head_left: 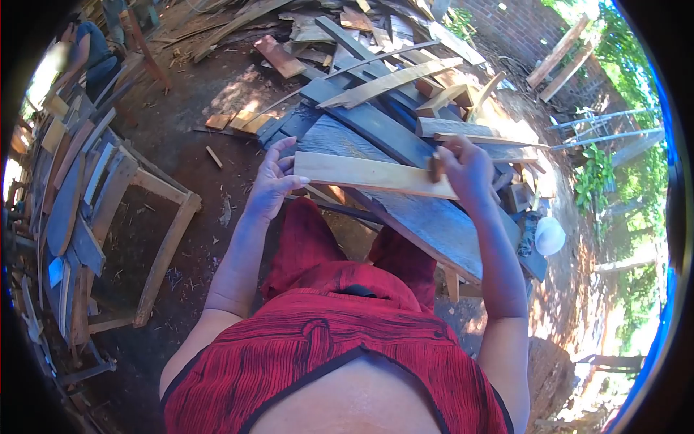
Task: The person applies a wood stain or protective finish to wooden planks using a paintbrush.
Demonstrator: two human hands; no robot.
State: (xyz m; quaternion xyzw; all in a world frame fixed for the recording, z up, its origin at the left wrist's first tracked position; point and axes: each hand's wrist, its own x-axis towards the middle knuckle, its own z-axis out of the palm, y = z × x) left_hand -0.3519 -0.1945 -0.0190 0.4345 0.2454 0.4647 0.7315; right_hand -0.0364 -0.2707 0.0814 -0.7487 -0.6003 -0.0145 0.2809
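Note:
A pale, smooth wooden board lies crosswise in front of me, over a wide weathered plank. At the board's left end, my left hand grips it, thumb on the near face and fingers spread behind the edge. My right hand is closed on a small brown pad against the board's right part. What the pad is made of is too small to tell. The board's far right end is hidden behind my right hand and wrist.
Offcuts and planks are heaped beyond the work surface. On the left stand a wooden frame and stacked boards. A white round container sits at the right. Another person is at the upper left.

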